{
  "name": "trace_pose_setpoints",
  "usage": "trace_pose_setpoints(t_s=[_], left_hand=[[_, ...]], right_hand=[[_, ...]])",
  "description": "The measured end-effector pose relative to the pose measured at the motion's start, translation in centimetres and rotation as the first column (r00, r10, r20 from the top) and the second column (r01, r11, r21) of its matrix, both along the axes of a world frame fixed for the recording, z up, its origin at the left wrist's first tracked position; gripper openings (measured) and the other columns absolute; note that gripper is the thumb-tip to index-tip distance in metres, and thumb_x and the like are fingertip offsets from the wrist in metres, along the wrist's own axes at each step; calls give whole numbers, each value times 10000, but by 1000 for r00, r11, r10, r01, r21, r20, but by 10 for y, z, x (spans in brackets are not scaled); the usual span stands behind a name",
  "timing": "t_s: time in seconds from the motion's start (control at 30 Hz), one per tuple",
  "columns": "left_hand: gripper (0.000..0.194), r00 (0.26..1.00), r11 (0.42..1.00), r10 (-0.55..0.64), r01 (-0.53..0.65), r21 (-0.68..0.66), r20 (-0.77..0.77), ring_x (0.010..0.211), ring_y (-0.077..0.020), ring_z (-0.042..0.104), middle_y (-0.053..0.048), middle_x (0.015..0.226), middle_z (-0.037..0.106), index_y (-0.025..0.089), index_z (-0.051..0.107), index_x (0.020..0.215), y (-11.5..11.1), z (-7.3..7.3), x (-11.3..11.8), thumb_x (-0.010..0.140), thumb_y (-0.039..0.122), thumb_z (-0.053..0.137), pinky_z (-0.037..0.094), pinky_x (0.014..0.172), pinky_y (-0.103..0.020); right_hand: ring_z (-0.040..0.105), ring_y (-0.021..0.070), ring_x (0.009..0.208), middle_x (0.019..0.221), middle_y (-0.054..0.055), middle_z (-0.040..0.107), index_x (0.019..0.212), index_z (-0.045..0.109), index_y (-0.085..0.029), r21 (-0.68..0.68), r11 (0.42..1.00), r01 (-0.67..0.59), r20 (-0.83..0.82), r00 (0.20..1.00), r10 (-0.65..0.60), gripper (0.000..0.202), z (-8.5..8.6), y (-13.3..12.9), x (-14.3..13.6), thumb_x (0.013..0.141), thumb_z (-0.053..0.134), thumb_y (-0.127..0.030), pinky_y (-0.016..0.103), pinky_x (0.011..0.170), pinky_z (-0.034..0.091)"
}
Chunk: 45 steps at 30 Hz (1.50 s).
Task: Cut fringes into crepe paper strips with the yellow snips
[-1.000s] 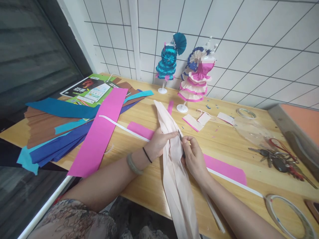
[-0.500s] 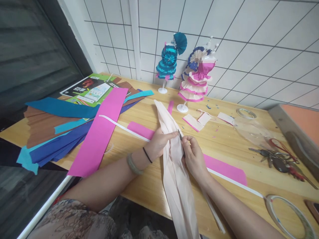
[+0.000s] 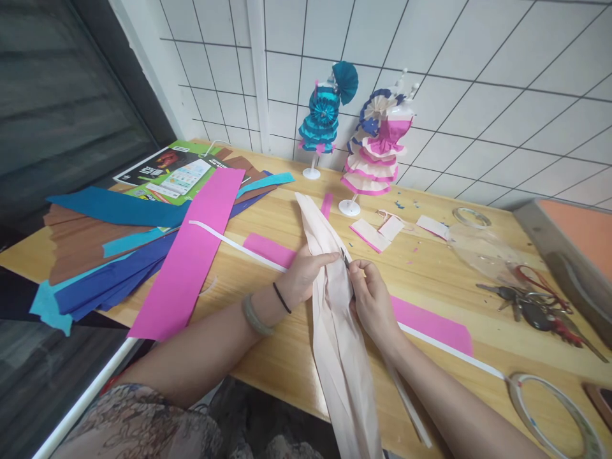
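A long pale pink strip of crepe paper (image 3: pixel 340 338) runs from the middle of the table down over its front edge. Its upper part is gripped by my left hand (image 3: pixel 305 275), the thumb lying on top near the right edge. My right hand (image 3: pixel 371 298) is closed around small scissors (image 3: pixel 345 256). Their dark blades are at the paper's right edge, by my left thumb; the handles are mostly hidden in my fingers. A narrow pale strip (image 3: pixel 406 401) hangs down below my right wrist. Beneath both hands lies a bright pink crepe strip (image 3: pixel 430 326) with white tape along it.
Crepe strips in pink (image 3: pixel 191 255), blue (image 3: pixel 115 287) and brown (image 3: pixel 86 236) are piled at left over a green leaflet (image 3: pixel 191 166). Two stands wear paper dresses, one teal (image 3: pixel 319 127), one pink (image 3: pixel 373 166). Tape rolls (image 3: pixel 554 414), keys (image 3: pixel 530 306) and paper scraps (image 3: pixel 370 234) lie at right.
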<state>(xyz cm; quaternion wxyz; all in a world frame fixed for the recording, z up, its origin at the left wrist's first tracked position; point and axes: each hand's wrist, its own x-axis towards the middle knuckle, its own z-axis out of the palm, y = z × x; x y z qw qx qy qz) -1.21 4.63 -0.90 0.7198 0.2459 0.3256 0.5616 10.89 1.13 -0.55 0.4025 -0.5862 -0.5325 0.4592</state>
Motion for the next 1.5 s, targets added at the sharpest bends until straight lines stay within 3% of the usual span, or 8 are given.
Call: trace_pose_setpoints(t_s=[0.87, 1.13, 1.33, 1.5], left_hand=[[370, 1000, 1000, -2, 2, 2, -4, 691, -177, 614, -44, 757, 653, 125, 588, 923, 1, -1, -1, 574, 138, 707, 467, 731, -340], [332, 999, 998, -39, 40, -43, 21, 691, -203, 627, -68, 763, 661, 110, 600, 901, 2, 3, -4, 583, 141, 686, 478, 692, -342], [258, 999, 996, -30, 33, -86, 34, 627, -186, 618, -55, 692, 651, 104, 605, 831, 5, 5, -9, 588, 155, 674, 480, 651, -320], [160, 996, 982, -59, 70, -178, 67, 572, -173, 610, -60, 642, 644, 97, 602, 779, 11, 2, -14, 648, 178, 642, 488, 619, -309]], right_hand=[[287, 73, 365, 467, -96, 371, 856, 405, -239, -10, 999, -33, -60, 998, 32, 270, -3, 6, 4, 817, 468, -499, 186, 345, 199], [323, 81, 397, 489, -87, 399, 873, 408, -238, -31, 998, -50, -74, 996, 47, 279, -1, 6, 4, 809, 473, -502, 190, 376, 244], [274, 78, 395, 495, -93, 362, 881, 400, -242, -61, 994, -96, -101, 991, 89, 276, -3, 3, 6, 814, 463, -502, 196, 380, 206], [339, 95, 461, 550, -68, 425, 839, 402, -234, -32, 989, -145, -75, 987, 142, 267, -1, 1, 7, 832, 437, -498, 210, 444, 265]])
